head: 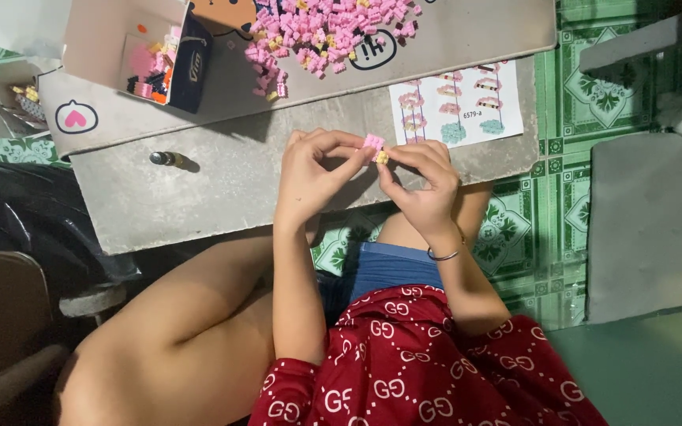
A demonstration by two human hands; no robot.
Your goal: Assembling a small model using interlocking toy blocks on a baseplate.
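Note:
My left hand and my right hand meet over the front edge of a grey table. Together their fingertips pinch a small pink brick assembly. A tiny yellow brick sits just under the pink assembly, against my right thumb and fingertips. A thin bracelet circles my right wrist. Farther back, a pile of tiny pink bricks lies loose on a pale board. A printed instruction sheet lies just beyond my right hand.
An open box with mixed coloured bricks stands at the back left. A metal knob sticks up from the table. Green patterned floor tiles show on the right beside a grey slab. A dark bag lies at left.

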